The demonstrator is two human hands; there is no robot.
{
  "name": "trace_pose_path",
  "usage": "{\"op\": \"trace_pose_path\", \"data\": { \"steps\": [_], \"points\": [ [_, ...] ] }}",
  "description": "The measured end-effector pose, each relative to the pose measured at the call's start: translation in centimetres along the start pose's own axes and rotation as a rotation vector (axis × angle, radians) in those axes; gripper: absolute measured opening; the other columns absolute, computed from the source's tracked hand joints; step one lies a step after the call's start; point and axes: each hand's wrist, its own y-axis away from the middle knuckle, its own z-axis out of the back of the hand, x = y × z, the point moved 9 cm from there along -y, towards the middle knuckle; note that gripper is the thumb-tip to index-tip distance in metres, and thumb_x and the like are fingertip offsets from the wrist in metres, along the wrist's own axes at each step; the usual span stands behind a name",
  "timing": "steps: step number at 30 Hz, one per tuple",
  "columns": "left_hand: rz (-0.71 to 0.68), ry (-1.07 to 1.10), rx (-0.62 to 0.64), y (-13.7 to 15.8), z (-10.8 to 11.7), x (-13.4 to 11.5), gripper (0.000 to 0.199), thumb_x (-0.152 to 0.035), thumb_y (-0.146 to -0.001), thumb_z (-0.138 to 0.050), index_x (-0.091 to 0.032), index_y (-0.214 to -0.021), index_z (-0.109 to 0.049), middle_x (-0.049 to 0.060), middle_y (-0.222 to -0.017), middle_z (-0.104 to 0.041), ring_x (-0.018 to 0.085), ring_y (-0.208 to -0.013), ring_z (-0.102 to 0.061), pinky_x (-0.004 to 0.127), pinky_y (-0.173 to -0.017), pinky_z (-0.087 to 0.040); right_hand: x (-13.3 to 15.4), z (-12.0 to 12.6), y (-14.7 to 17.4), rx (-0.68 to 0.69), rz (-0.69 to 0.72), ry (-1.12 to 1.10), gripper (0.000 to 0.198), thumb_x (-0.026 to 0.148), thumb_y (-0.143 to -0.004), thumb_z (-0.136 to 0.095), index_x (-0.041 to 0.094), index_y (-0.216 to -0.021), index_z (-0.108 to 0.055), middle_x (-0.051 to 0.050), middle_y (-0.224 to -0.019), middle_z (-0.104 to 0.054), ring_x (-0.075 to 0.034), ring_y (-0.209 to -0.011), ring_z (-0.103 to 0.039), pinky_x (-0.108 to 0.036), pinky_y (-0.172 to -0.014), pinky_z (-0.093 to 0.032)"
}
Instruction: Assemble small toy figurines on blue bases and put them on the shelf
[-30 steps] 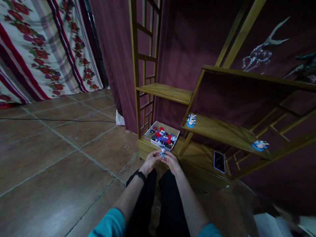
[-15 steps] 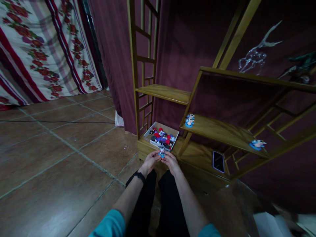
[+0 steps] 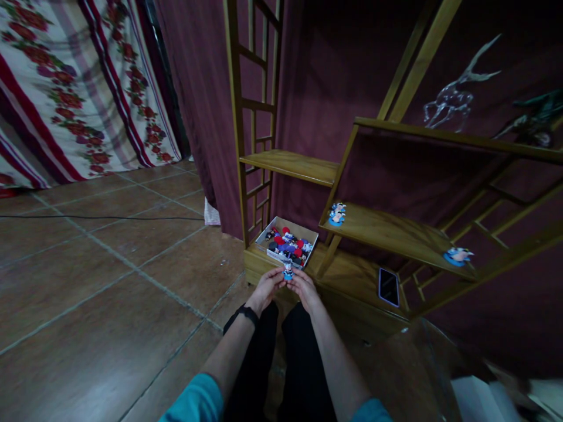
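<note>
Between the fingertips of both hands, a small figurine (image 3: 288, 271) with a white head and a blue base stands upright. My left hand (image 3: 266, 288) grips it from the left, my right hand (image 3: 306, 289) from the right; both are closed on it. Just beyond my fingers, a shallow cardboard box (image 3: 313, 241) sits on the low wooden shelf, filled with several red, purple, black and white figurines (image 3: 288, 239). On the middle shelf, blue-and-white figurines (image 3: 337, 214) stand at the left end, and another blue-based figurine (image 3: 458, 256) is near the right end.
The wooden shelf unit (image 3: 382, 234) rises ahead of me. A phone (image 3: 389, 287) lies on its low board. Above right stands a clear deer ornament (image 3: 453, 94), beside a dark ornament (image 3: 532, 120). A black cable (image 3: 101, 217) crosses the tiled floor at left. White boxes (image 3: 477, 398) are at lower right.
Both hands keep hold of the figurine in nearly the same place. The view has shifted very slightly; nothing else visibly moved.
</note>
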Motion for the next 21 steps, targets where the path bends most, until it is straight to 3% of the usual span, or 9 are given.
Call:
{"op": "trace_pose_path", "data": {
  "steps": [13, 21],
  "points": [
    [-0.072, -0.129, 0.091, 0.09, -0.87, -0.31, 0.04, -0.018, -0.058, -0.074, -0.013, -0.096, -0.065, 0.008, -0.085, -0.067, 0.012, -0.071, -0.06, 0.023, -0.068, -0.043, -0.34, 0.37, -0.48, -0.013, 0.016, 0.046, 0.037, 0.033, -0.059, -0.069, 0.021, -0.093, -0.062, -0.003, -0.081, -0.067, -0.014, -0.068, -0.061, -0.028, -0.065, -0.048],
    [-0.093, -0.147, 0.006, -0.04, -0.25, -0.51, 0.051, -0.016, -0.053, -0.075, -0.014, -0.102, -0.061, 0.006, -0.08, -0.067, 0.012, -0.064, -0.059, 0.023, -0.061, -0.041, 0.07, 0.04, -0.29, 0.037, 0.053, 0.031, 0.035, 0.029, -0.057, -0.07, 0.022, -0.09, -0.061, -0.001, -0.088, -0.066, -0.013, -0.071, -0.06, -0.026, -0.066, -0.046]
  ]
}}
